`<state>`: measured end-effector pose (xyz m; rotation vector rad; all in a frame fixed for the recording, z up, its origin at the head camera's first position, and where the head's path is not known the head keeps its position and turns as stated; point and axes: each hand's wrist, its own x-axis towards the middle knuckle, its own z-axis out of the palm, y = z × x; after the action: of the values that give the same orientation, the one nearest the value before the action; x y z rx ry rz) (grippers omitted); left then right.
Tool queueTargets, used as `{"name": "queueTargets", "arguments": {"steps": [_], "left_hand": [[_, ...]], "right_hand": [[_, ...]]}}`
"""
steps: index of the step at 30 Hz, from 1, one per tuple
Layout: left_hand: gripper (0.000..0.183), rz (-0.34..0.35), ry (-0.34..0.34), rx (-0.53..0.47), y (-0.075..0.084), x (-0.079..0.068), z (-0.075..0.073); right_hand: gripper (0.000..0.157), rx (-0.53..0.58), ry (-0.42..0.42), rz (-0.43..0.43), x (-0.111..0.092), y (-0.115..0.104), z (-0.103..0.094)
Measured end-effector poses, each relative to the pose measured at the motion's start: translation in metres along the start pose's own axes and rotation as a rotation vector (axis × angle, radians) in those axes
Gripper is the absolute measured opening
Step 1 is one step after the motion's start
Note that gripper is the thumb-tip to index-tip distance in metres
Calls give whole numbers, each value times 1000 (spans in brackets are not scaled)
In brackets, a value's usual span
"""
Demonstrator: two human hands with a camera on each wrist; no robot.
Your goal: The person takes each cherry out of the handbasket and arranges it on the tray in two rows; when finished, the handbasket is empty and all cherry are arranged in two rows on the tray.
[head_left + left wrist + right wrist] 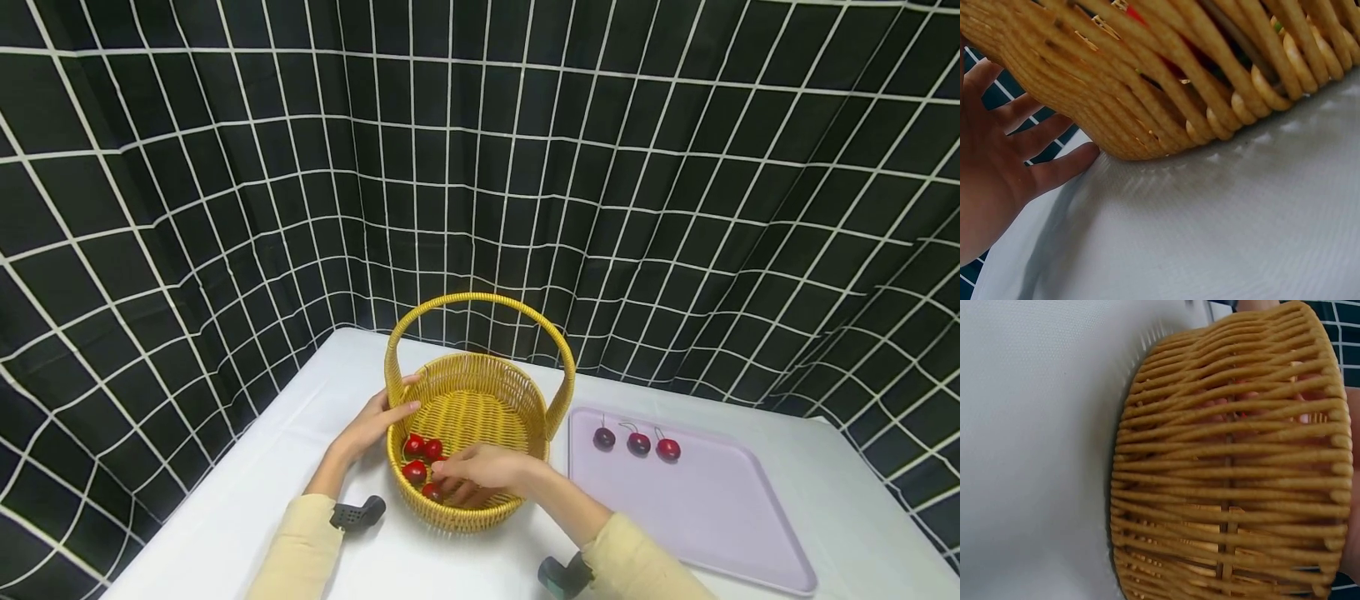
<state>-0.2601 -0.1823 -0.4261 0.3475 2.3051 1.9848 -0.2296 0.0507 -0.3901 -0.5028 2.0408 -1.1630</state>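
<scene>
A yellow wicker basket (468,521) with a tall arched handle stands on the white table. My left hand (369,427) holds its left rim, the thumb reaching over the edge. In the left wrist view the left fingers (1054,172) spread along the basket's outer wall. My right hand (483,468) is down inside the basket, beside several red cherries (414,472) at its left side. Its fingertips are partly hidden, so whether they pinch a cherry cannot be told. The right wrist view shows mostly the basket's woven wall (1229,462).
A pale lilac tray (697,508) lies to the right of the basket. Along its far side sit a dark cherry (603,438), a dark red cherry (639,444) and a redder cherry (668,450), with stems. A black curtain (480,167) with a white grid stands behind the table.
</scene>
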Motion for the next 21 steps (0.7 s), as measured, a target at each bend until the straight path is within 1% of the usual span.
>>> {"name": "queueTargets", "arguments": {"steps": [3,7,11,17,21], "left_hand": [[57,0,-5,1,-4,2,0],[58,-5,7,-16,-19,7,-1],[58,-2,26,-21,-31,11,-2],[56,28,33,1,-35,13,-3],[56,37,38,2,-33,13,-3]], "right_hand": [[37,-19,4,18,3,0,4],[33,-31,9,35,7,0,8],[27,-49,-6,20,12,1,11],[14,-71,-23,-33,16,2,13],[15,-83,-15,-54,16,3,13]]}}
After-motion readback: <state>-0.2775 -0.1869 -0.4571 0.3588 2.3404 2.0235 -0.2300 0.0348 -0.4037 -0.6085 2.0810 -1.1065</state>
